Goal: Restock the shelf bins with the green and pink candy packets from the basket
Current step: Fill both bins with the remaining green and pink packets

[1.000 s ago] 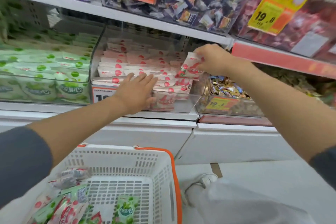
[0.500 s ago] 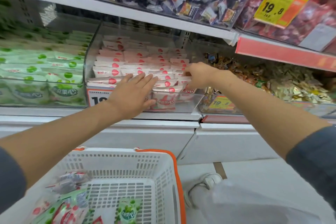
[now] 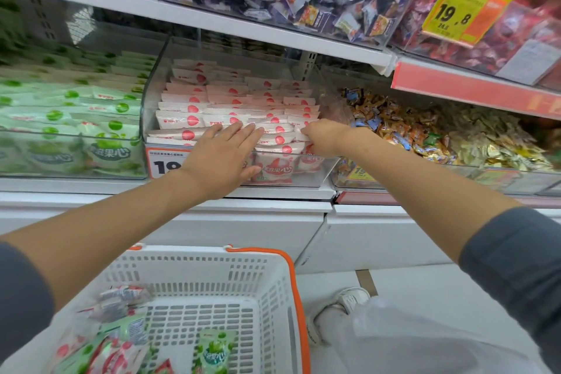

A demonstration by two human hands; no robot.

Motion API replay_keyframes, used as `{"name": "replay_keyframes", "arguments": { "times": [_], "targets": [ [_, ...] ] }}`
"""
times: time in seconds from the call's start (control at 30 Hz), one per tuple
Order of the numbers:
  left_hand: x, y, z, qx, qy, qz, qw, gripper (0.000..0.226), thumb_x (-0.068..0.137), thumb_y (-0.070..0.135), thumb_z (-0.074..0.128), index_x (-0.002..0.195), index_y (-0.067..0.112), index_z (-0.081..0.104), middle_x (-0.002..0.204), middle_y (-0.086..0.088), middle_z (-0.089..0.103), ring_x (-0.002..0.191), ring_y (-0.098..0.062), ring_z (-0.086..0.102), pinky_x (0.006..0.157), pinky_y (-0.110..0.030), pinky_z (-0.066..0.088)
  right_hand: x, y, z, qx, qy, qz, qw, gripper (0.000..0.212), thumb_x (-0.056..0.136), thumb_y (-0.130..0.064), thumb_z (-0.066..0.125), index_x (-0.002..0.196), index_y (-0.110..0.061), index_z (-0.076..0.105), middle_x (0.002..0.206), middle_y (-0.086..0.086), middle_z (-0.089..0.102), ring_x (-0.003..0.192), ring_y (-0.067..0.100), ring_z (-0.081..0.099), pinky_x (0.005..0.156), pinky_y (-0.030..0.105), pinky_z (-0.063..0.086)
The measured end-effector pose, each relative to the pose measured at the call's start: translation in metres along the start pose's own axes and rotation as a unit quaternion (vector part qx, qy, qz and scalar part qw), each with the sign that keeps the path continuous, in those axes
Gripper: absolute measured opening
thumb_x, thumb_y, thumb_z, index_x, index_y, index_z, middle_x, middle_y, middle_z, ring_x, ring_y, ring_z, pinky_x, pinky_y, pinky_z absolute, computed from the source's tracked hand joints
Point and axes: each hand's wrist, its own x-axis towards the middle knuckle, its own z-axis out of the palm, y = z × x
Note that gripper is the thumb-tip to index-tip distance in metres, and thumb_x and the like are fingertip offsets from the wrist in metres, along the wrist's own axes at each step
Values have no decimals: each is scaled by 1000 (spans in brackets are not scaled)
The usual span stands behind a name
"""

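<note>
the person is wearing a dark grey left sleeve [image 3: 21, 300] at lower left, a matching right sleeve [image 3: 516, 264] at lower right, whitish trousers [image 3: 419, 343] and a white sneaker [image 3: 341, 308] bottom right.

White shelving [image 3: 212, 20], pale floor [image 3: 425, 285] (brown strip [image 3: 366, 281])

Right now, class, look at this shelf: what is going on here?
A person is restocking the pink candy bin. Their left hand lies flat on the front packets, while the right hand pinches a pink packet at the stack's right edge. Green and pink packets lie in the white basket below.
</note>
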Motion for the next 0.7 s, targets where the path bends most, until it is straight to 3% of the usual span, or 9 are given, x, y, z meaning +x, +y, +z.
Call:
{"name": "replay_keyframes", "arguments": {
  "times": [0.07,0.17,0.27,0.37,0.53,0.63,0.7],
  "targets": [
    [0,0,0,0,2,-2,1000,72,99,59,18,156,19,-3,164,-1,5,151,-21,7,121,-42,11,0,-1,0,2,-4,-1,1000,22,89,-7,54,111,-8,57,114,12,60,105,29,57,80,30,46],
    [-1,1,-1,2,-4,-3,1000,72,99,59,18,156,19,-3,164,-2,5,151,-21,8,121,-42,12,-1,1,-15,43,7,10,999,43,87,-12,62,130,-8,56,127,8,57,108,27,59,89,34,52],
    [-1,1,-1,3,-11,-1,1000,73,99,59,18,156,19,-3,164,-2,5,151,-22,7,121,-43,12,-4,7,-31,76,42,19,996,35,81,-13,72,115,-14,63,115,7,59,92,23,62,77,35,56],
    [0,1,2,-2,2,0,1000,72,99,59,18,156,19,-2,164,-2,6,151,-22,8,121,-43,12,-5,8,-29,64,97,27,993,16,81,-8,71,96,-8,66,96,4,61,86,22,57,70,30,45],
    [-3,1,1,-1,0,2,1000,71,99,57,21,156,18,2,164,-2,9,150,-22,10,121,-42,12,-8,4,-24,90,137,35,986,22,83,0,62,103,-9,66,98,2,53,88,19,50,71,28,39],
    [-13,0,-4,-105,90,24,990,60,99,39,47,151,16,29,157,-5,32,144,-22,29,119,-39,18,-25,-8,-24,126,226,20,966,22,83,-4,58,102,-13,65,96,0,50,90,21,52,73,31,41],
    [-31,3,-3,-156,186,58,968,45,90,17,58,134,10,53,136,-10,54,126,-27,47,109,-41,34,-43,-33,-15,170,289,-9,942,19,83,-8,55,97,-15,66,92,-2,55,86,18,53,74,32,46]
  ]
}}
